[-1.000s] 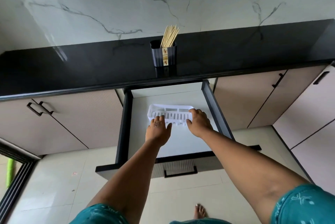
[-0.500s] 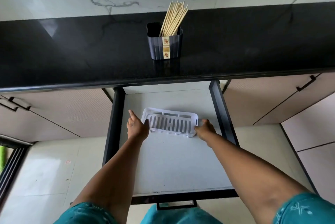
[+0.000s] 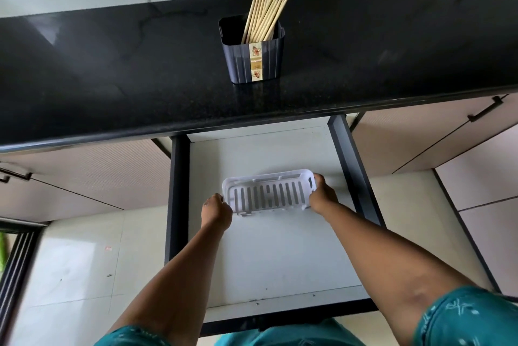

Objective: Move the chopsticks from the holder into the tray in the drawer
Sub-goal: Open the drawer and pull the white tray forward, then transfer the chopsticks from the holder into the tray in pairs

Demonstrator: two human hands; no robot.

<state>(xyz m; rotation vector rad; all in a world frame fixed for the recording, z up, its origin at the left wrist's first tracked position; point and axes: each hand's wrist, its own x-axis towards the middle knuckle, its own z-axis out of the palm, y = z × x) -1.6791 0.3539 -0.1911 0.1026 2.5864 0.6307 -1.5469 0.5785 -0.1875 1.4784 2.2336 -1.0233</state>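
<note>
Across the black surface (image 3: 112,71) and open drawer (image 3: 274,261) below: white tray (image 3: 269,193) inside the drawer, left hand (image 3: 217,209) and right hand (image 3: 322,195) clasping its ends, chopsticks (image 3: 267,6) upright in the holder (image 3: 253,57) up top.

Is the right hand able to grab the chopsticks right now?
Probably not at once. The right hand is gripping the end of the white tray down in the drawer. The chopsticks stand uncovered in the holder on the counter, so once it lets go, the way looks free.
</note>
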